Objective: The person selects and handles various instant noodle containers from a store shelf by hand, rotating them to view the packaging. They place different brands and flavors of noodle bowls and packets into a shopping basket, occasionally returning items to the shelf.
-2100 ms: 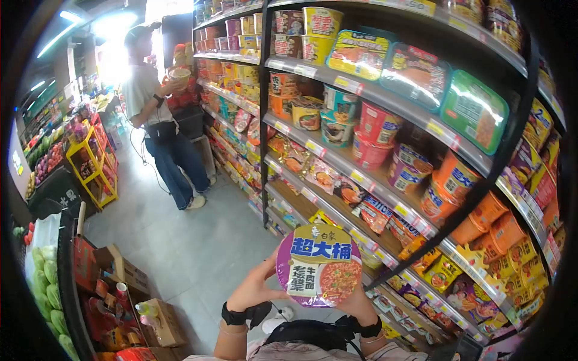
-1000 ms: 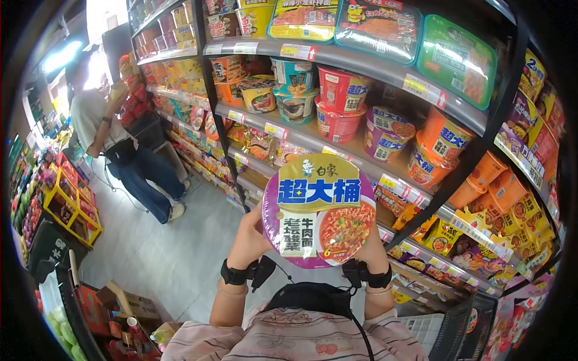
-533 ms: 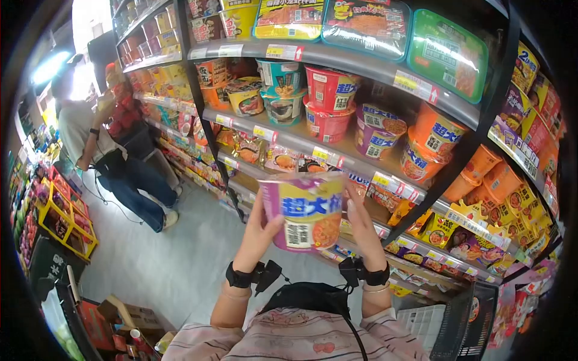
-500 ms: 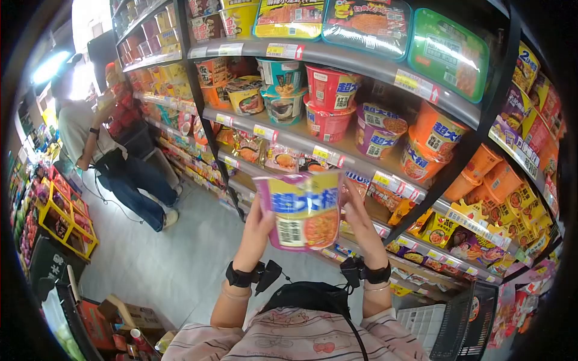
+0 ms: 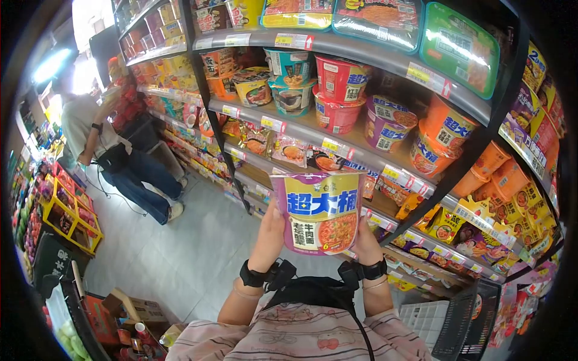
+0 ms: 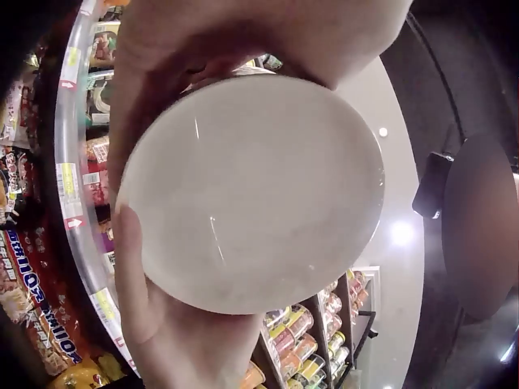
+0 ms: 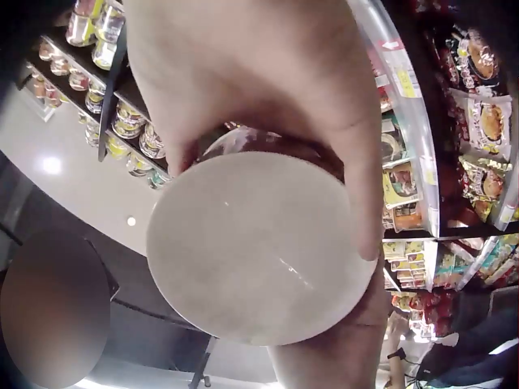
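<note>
A large purple and gold instant noodle tub [image 5: 323, 213] is held up in front of the chest, its printed side toward the head camera and its lid nearly edge-on. My left hand [image 5: 269, 240] grips its left side, and my right hand [image 5: 366, 242] holds the right side. Parts of the fingers are hidden behind the tub in the head view. From below, the left wrist view has the tub's smooth white base [image 6: 255, 194] with hands on opposite sides of it. The same base [image 7: 259, 251] fills the middle of the right wrist view.
Shelves with a grey price-label edge [image 5: 355, 48] stand ahead, stocked with noodle tubs [image 5: 388, 123] and bags. Another person [image 5: 114, 144] stands in the aisle at left. Cardboard boxes [image 5: 135, 307] lie at lower left; a black basket [image 5: 466, 319] is at lower right.
The tub has tipped from showing its lid to showing its side, still between both hands. The head view has turned toward the shelf, which now looks nearer.
</note>
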Tool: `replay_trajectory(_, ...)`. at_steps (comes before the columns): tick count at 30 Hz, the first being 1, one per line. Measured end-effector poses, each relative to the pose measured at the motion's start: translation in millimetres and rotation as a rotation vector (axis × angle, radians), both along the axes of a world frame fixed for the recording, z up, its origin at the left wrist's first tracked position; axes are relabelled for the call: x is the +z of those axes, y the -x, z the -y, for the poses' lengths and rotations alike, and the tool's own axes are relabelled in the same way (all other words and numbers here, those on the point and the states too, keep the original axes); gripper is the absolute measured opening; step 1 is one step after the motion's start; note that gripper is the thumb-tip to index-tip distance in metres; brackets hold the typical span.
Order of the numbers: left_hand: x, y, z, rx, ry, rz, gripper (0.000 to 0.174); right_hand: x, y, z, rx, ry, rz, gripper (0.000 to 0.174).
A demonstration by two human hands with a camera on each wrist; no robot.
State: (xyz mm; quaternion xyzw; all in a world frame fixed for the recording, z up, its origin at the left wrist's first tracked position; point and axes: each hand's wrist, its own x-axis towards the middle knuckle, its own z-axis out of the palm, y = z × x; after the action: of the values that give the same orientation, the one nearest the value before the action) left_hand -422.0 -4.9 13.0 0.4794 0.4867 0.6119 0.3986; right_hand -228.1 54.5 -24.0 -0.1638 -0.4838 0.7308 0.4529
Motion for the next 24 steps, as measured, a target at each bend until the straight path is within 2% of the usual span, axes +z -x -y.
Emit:
replay_trajectory(5, -8.1, 6.4, -4.6, -0.113, -0.174, 0.047, 0.048, -5.5, 2.1, -2.9, 0.05, -0.061, -0.095, 0.069)
replay_trajectory(8, 17.6, 18.9, -4.2, -0.149, 0.177, 0.029, 0.05, 13.2, -0.2, -2.8, -0.208, -0.128, 0.119, 0.076)
replay_trajectory(11, 17.5, 3.7, -2.2, -0.055, -0.197, 0.121, 0.067, 40.6, 18.2, 4.6, -0.402, -0.198, 0.262, 0.08)
replay_trajectory(13, 10.3, -11.2, -6.5, -0.003, -0.318, 0.0, 0.075, 58.0, 36.8, 22.0, -0.546, -0.461, 0.429, 0.079)
replay_trajectory(15, -4.3, -7.9, -14.7, 0.182, -0.315, -0.24, 0.083, 51.4, 38.7, 24.0, -0.638, -0.72, 0.597, 0.078)
replay_trajectory(18, -3.4, 19.9, -21.9, -0.15, -0.136, 0.303, 0.078, 55.1, 19.5, 16.7, -0.45, -0.884, 0.598, 0.081)
replay_trajectory(19, -7.0, 25.1, -21.3, -0.167, -0.129, 0.31, 0.075, 52.5, 19.8, 14.9, -0.42, -0.643, 0.45, 0.084)
replay_trajectory(22, -25.8, 21.5, -19.0, -0.292, -0.249, 0.529, 0.068, 33.8, 17.0, 2.6, -0.244, -0.454, 0.067, 0.084)
replay_trajectory(23, -21.7, 16.4, -15.8, -0.326, -0.16, 0.561, 0.067, 19.0, 7.1, -1.3, -0.026, -0.276, 0.115, 0.085)
replay_trajectory(24, -15.5, 16.6, -14.3, -0.259, -0.096, 0.426, 0.066, 20.5, 6.9, -0.7, -0.041, -0.233, 0.1, 0.084)
